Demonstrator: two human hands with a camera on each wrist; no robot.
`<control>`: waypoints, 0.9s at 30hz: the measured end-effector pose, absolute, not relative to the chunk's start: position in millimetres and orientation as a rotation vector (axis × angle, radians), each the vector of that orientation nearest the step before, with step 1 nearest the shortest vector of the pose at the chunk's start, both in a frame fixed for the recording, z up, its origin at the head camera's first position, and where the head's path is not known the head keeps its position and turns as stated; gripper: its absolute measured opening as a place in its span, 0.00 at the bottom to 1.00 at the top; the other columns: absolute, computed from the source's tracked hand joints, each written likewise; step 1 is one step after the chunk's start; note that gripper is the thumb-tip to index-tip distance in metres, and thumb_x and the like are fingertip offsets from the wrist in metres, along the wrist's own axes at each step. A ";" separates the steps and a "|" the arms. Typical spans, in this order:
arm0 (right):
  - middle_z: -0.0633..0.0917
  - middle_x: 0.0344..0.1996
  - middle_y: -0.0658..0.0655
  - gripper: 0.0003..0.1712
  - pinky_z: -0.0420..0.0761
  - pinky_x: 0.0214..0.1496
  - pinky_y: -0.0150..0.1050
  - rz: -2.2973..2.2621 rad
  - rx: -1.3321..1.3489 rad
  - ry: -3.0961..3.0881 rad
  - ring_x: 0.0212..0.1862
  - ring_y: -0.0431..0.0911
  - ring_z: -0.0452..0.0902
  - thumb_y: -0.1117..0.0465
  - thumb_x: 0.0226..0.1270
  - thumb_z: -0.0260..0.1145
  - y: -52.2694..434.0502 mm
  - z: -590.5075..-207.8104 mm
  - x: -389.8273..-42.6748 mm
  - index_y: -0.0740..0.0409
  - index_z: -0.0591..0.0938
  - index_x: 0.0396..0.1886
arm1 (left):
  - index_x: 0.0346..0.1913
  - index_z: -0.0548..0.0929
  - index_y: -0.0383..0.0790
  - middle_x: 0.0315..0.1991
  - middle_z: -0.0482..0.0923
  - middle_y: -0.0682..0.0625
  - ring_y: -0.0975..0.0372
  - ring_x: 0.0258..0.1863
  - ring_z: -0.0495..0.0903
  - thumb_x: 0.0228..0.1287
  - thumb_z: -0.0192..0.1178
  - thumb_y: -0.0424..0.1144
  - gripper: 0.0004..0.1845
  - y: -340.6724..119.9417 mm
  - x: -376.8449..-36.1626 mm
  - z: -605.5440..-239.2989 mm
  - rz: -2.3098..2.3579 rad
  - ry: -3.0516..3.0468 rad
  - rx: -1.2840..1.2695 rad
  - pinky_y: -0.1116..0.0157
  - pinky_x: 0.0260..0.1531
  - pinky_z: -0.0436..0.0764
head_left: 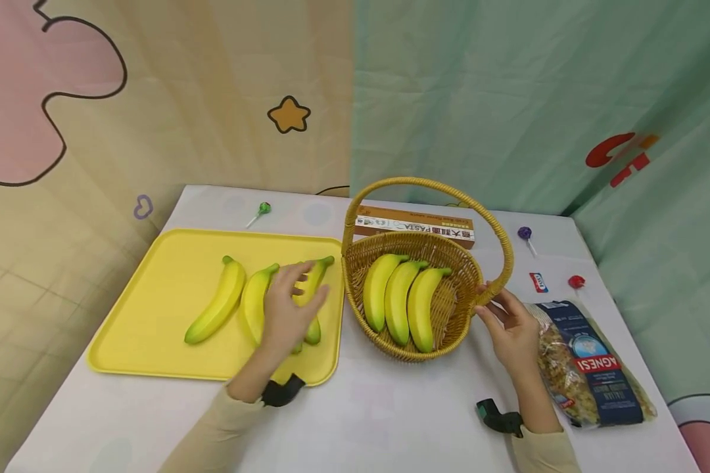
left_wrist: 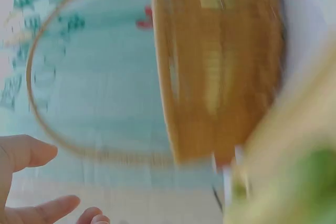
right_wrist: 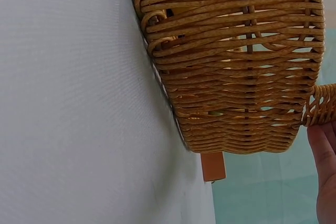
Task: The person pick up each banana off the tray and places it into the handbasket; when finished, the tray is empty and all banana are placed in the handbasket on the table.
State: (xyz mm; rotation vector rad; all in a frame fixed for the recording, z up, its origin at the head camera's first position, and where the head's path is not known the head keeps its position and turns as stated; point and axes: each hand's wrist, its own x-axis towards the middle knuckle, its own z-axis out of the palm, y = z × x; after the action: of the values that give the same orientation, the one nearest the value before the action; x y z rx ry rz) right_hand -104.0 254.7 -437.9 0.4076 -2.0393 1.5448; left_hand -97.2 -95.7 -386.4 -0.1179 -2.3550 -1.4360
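Your left hand (head_left: 285,309) lies flat on the yellow tray (head_left: 154,309), fingers spread and loose over the right two of three bananas (head_left: 260,299); whether any finger curls round one you cannot tell, since the left wrist view is blurred and shows only relaxed fingertips (left_wrist: 31,150). The third banana (head_left: 215,301) lies free at nine o'clock of that hand. The tray's right rim sits just beside the wicker basket (head_left: 458,259), leaving only a narrow strip of white table (head_left: 378,407) between them.

Your right hand (head_left: 511,325) holds the basket at three o'clock of its bowl, fingers touching where the handle (head_left: 426,186) meets the rim; in the right wrist view a fingertip (right_wrist: 321,150) meets the handle's foot. Inside the basket three bananas (head_left: 399,299) lie side by side, stems pointing to one o'clock.

Open table lies at six o'clock, between your forearms. At four o'clock of the basket a pasta bag (head_left: 591,371) lies near the table's right edge. At twelve o'clock a pasta box (head_left: 414,226) sits behind the basket.
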 end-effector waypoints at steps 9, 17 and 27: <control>0.86 0.48 0.52 0.26 0.80 0.53 0.28 1.547 0.463 -1.997 0.53 0.38 0.82 0.84 0.55 0.64 258.4 -438.6 -104.5 0.76 0.77 0.56 | 0.66 0.73 0.33 0.58 0.72 0.34 0.51 0.53 0.71 0.59 0.67 0.34 0.30 -222.4 -88.0 -406.4 -1.228 -2.276 0.341 0.68 0.45 0.70; 0.86 0.47 0.55 0.26 0.80 0.52 0.28 1.534 0.467 -1.995 0.52 0.38 0.82 0.84 0.55 0.65 257.8 -439.4 -105.5 0.76 0.77 0.56 | 0.68 0.70 0.35 0.59 0.72 0.36 0.56 0.54 0.69 0.59 0.67 0.36 0.33 -247.4 -85.2 -418.8 -1.232 -2.357 0.400 0.69 0.46 0.67; 0.85 0.48 0.46 0.26 0.80 0.53 0.29 1.536 0.418 -2.048 0.54 0.37 0.81 0.81 0.56 0.65 255.9 -437.9 -103.9 0.73 0.77 0.58 | 0.72 0.61 0.28 0.65 0.67 0.29 0.39 0.61 0.67 0.63 0.66 0.41 0.40 -259.4 -90.8 -441.3 -1.299 -2.731 0.434 0.46 0.59 0.69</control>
State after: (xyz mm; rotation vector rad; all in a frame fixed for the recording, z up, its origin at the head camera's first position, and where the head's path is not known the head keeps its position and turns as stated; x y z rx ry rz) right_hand -103.9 255.9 -437.9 0.4179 -2.0483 1.5360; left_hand -90.8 -259.4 -441.3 0.4345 -2.7309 -1.2988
